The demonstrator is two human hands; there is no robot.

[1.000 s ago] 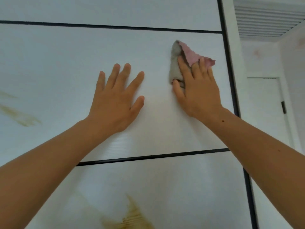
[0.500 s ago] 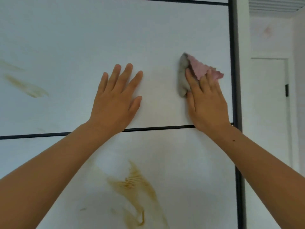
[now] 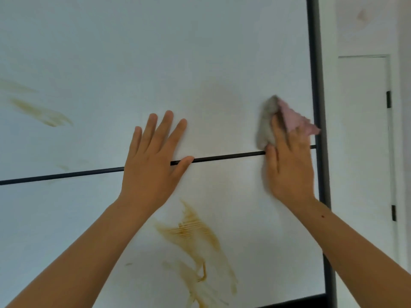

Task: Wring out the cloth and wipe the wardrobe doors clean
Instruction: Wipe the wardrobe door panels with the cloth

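Steadily, over the last second, both hands have slid down the wardrobe door (image 3: 155, 52) to its black divider strip (image 3: 222, 157). The left hand (image 3: 153, 165) lies flat with fingers spread, and the right hand (image 3: 289, 170) presses the cloth (image 3: 266, 123) to the panel with straight fingers, beside the dark frame (image 3: 317, 85). Wiping now nears the lower panel, where 1 big brown smear (image 3: 193, 234) looks untouched.

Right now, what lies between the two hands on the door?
Between left hand and right hand: bare white door, crossed by a thin black strip. Head view shows it.
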